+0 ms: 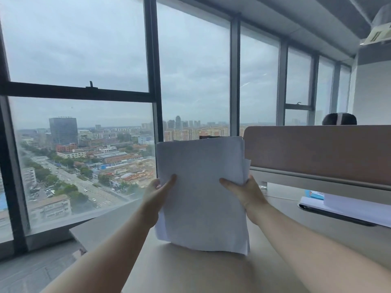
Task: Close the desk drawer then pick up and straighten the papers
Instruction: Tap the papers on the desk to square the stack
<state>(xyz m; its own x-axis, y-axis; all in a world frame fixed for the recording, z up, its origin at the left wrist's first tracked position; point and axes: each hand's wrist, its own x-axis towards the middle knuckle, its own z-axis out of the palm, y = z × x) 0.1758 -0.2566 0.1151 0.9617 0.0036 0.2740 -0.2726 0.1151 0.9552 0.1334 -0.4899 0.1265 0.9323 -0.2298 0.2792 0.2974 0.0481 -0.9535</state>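
Note:
A stack of white papers (201,193) stands upright above the pale desk (190,269), its lower edge at or just above the surface. My left hand (155,197) grips the stack's left edge, thumb on the front sheet. On the right edge my right hand (245,193) holds it the same way. Some sheets stick out unevenly at the right side and at the bottom corners. The desk drawer is out of view.
A brown desk divider (317,153) runs along the back right, with a person's head (339,119) behind it. More paper on a dark flat object (347,210) and a blue item (316,194) lie on the right. Large windows (84,123) fill the left.

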